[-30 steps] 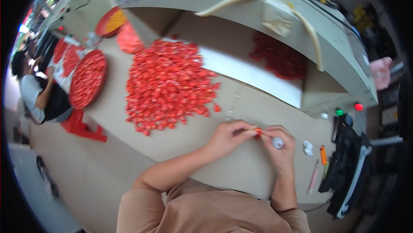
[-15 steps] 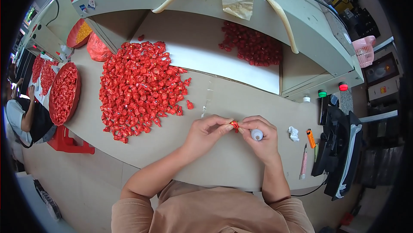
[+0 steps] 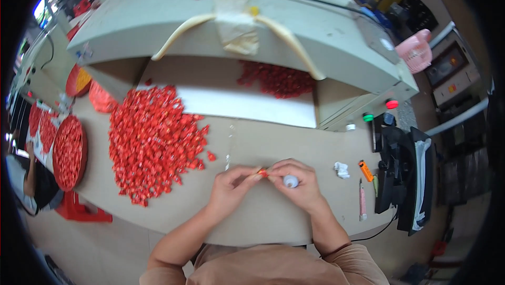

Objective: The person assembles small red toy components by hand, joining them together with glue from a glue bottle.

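A small red plastic part (image 3: 262,172) is pinched between the fingertips of my two hands, just above the tabletop. My left hand (image 3: 230,189) is closed on its left side with thumb and forefinger. My right hand (image 3: 302,182) meets it from the right, its thumb and forefinger closed at the part. Tucked in the palm of that same hand is a small white squeeze bottle (image 3: 290,181), its rounded end showing. To the left spreads a big pile of similar red parts (image 3: 152,143), with one loose red part (image 3: 211,156) at its right edge.
A grey-green hooded machine (image 3: 173,27) stands behind, with more red parts (image 3: 279,81) inside. At the right lie crumpled white tissue (image 3: 341,170), an orange lighter (image 3: 365,170), a pink-handled knife (image 3: 362,201) and a black device (image 3: 405,174). A red basin (image 3: 84,153) of parts sits left.
The whole view has tilted and shifted, so the bench appears lower and further left. Both hands still hold the small red part together, and the bottle stays in my right hand.
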A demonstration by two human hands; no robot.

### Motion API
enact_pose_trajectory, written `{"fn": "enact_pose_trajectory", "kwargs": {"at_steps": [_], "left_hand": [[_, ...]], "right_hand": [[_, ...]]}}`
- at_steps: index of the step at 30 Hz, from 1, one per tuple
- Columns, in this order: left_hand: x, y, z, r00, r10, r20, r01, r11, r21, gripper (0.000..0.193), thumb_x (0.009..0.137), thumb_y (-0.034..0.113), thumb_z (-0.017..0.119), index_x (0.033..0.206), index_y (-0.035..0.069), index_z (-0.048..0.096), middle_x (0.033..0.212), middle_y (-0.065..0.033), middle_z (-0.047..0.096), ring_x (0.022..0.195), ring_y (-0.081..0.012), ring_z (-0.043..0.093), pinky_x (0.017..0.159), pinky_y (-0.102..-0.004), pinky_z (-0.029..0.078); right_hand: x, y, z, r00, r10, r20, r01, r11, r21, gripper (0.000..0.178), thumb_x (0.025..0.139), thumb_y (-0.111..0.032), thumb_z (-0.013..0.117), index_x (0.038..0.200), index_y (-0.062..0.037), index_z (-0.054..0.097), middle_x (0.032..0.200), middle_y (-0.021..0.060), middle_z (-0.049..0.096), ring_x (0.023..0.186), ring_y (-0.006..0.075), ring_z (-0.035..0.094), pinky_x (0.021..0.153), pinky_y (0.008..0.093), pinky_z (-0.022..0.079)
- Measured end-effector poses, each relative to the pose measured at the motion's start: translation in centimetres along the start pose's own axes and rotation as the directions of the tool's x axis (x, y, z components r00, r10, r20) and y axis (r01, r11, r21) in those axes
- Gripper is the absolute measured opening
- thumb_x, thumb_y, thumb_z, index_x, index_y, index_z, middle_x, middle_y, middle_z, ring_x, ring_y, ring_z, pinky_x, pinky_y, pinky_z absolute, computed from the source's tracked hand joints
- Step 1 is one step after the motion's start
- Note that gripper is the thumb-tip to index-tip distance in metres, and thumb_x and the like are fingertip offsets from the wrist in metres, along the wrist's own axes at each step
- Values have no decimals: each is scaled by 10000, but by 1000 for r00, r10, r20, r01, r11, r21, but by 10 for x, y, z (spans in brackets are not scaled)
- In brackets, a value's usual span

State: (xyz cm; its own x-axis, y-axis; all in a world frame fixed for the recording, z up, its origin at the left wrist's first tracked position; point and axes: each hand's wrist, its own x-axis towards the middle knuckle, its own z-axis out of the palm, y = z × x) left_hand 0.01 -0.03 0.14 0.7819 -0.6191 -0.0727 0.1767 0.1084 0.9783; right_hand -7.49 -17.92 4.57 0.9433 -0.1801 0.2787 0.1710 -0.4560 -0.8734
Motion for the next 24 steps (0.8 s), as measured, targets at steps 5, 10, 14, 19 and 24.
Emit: {"fn": "enact_pose_trajectory", "kwargs": {"at_steps": [5, 10, 14, 19, 24], "left_hand": [[-4, -1, 3, 1000, 19, -4, -20, 997, -71, 166, 905, 56, 646, 1054, -13, 674, 954, -54, 696, 848, -79, 629, 732, -222, 514], [1, -2, 2, 1000, -10, -19, 9, 998, -64, 164, 916, 62, 634, 1059, -7, 674, 963, -57, 695, 867, -92, 636, 749, -232, 520], [5, 2, 6, 1000, 4, -7, -5, 997, -71, 169, 918, 69, 632, 1068, 0, 671, 978, -55, 696, 881, -97, 641, 775, -238, 521], [4, 0, 3, 999, 38, 23, -36, 994, -102, 186, 923, 57, 618, 1088, -21, 650, 992, -78, 686, 886, -132, 655, 804, -272, 544], [1, -2, 1, 999, 23, 25, -21, 995, -94, 170, 921, 62, 626, 1076, 2, 660, 972, -54, 694, 890, -96, 637, 787, -240, 516]], "right_hand": [[-4, -1, 0, 1000, 18, 8, -18, 998, 65, 196, 751, 52, 714, 930, -30, 711, 920, 98, 677, 828, 183, 665, 714, 276, 529], [0, 5, -2, 999, -13, 34, 11, 998, 54, 192, 758, 57, 702, 930, -27, 709, 931, 90, 676, 823, 166, 663, 708, 265, 528], [-1, 4, -4, 1000, -3, 31, 2, 999, 38, 196, 759, 63, 694, 934, -23, 707, 934, 91, 675, 818, 162, 660, 708, 263, 528], [1, 4, -1, 998, 49, 41, -52, 995, 85, 211, 759, 40, 712, 956, -32, 696, 929, 90, 672, 821, 174, 652, 718, 281, 526], [-3, 6, 1, 998, 44, 40, -46, 997, 58, 226, 751, 53, 703, 960, -34, 699, 933, 86, 673, 824, 168, 651, 720, 277, 525]]}}
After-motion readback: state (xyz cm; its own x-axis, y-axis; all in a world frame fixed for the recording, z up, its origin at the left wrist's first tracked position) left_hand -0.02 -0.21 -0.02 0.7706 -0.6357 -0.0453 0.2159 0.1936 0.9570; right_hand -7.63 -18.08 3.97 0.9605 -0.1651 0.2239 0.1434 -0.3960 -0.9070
